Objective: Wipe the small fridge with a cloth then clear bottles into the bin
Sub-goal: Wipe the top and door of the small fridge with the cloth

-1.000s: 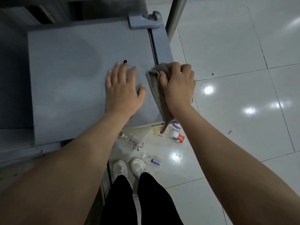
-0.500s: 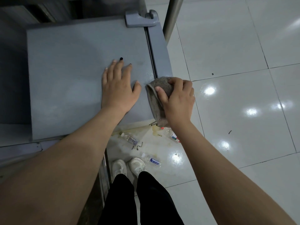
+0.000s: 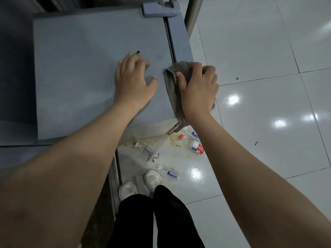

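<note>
I look down on the grey top of the small fridge (image 3: 86,65). My left hand (image 3: 133,83) rests flat on it, fingers spread. My right hand (image 3: 198,88) grips a grey-brown cloth (image 3: 172,86) at the fridge's right front corner, over the door edge; the cloth's tail hangs past the front edge. Several plastic bottles lie on the floor below: one with a red cap and red label (image 3: 192,144), a clear one (image 3: 146,150), one with a blue label (image 3: 169,173) by my shoes, and another blue-labelled one (image 3: 194,134) partly behind the cloth.
A grey hinge cover (image 3: 159,8) sits at the fridge's back right corner, with a metal pole (image 3: 192,13) just beyond it. Yellowish stains mark the glossy white tiled floor (image 3: 268,104) near the bottles. My white shoes (image 3: 139,183) stand close to the fridge front.
My right hand has slid the cloth along the fridge's right edge, toward me and then a little away again. The left hand has stayed in place on the top.
</note>
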The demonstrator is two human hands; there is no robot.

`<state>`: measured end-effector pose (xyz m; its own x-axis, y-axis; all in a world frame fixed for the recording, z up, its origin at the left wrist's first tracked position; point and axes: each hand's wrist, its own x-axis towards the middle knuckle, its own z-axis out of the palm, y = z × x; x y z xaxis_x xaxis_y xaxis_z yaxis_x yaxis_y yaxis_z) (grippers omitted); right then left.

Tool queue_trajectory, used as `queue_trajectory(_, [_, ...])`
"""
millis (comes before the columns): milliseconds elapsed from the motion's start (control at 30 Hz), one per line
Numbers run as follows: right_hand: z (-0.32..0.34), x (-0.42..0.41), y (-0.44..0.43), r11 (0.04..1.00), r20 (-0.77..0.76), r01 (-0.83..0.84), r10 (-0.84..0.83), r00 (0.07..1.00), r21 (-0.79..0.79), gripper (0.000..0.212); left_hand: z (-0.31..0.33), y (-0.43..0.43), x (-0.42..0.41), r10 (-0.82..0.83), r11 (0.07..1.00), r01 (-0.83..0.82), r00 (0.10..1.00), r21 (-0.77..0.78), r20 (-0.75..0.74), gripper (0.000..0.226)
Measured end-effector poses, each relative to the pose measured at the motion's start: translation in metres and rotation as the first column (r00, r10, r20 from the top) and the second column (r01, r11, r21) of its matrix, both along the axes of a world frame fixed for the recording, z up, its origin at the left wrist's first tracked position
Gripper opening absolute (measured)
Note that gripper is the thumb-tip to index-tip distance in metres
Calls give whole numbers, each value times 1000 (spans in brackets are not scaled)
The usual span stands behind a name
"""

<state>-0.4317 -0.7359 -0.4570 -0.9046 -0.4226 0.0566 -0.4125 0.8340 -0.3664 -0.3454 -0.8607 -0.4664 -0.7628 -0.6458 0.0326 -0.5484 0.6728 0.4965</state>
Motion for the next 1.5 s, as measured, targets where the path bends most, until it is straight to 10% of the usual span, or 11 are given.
queue_trajectory(400, [6,71,18,924,48,153,-145,988,-349,32,24,3,78,112,979,-66,965,194,-236,30])
queue_trajectory(1133, [-39,233,-41,749,53,-76,146,988,-658,29,-41,-5,254,417,888,-289,833,357,-363,12])
queue_trajectory(1500, [-118,236,-60,456,-362,-495,350,864,-740,24,-159,1,239,515,857,-381,622,347,-590,42])
